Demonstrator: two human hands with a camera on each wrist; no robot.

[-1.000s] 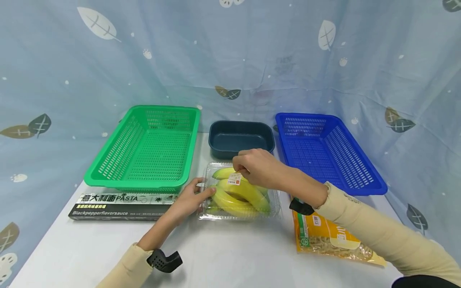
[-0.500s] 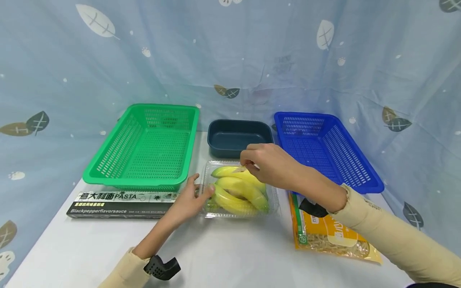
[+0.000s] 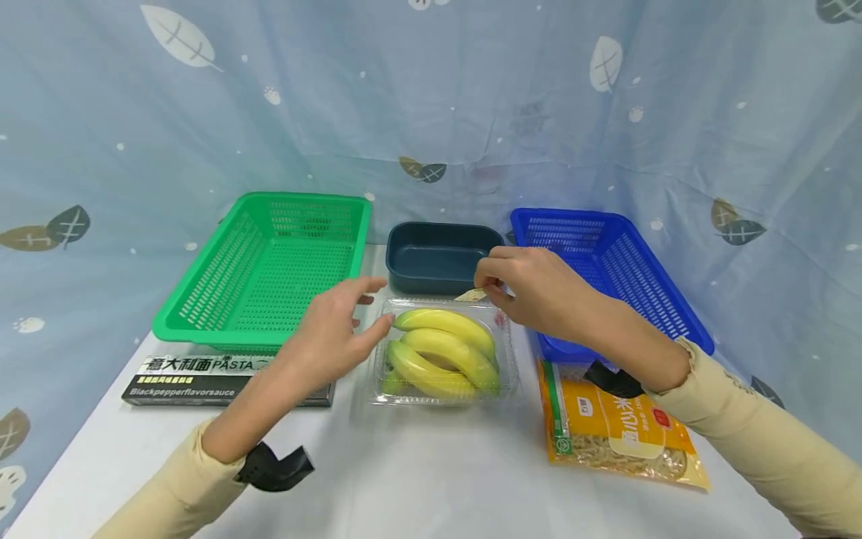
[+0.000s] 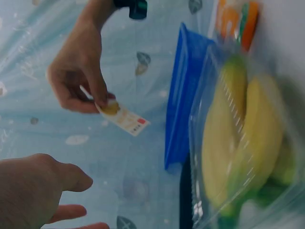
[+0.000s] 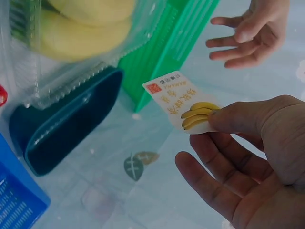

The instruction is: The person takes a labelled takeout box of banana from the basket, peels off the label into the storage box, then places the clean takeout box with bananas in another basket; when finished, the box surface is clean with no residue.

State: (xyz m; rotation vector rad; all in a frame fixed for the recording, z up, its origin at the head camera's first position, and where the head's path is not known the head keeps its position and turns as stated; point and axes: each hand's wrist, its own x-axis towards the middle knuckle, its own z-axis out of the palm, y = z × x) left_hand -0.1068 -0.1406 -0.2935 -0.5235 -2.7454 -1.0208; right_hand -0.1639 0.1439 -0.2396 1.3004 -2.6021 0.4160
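Note:
A clear plastic clamshell box (image 3: 509, 382) with yellow-green bananas (image 3: 450, 353) inside lies on the white table, its lid down. My right hand (image 3: 535, 288) is above the box's far right corner, pinching a small banana label (image 5: 174, 95) by one end between thumb and fingers. The label is printed with bananas, lettering and a red square. Off the box's left side hangs my left hand (image 3: 330, 329), its fingers spread and nothing in them; it covers part of the pasta box (image 3: 195, 382).
A green basket (image 3: 168, 329) stands at the back left, a dark blue tub (image 3: 431, 284) behind the clamshell, and a blue basket (image 3: 700, 329) at the back right. An orange food packet (image 3: 622, 430) lies below my right forearm.
My right hand has lifted the banana label off the lid and moved it up and right. The left hand has let go of the clamshell box and drawn up to the left.

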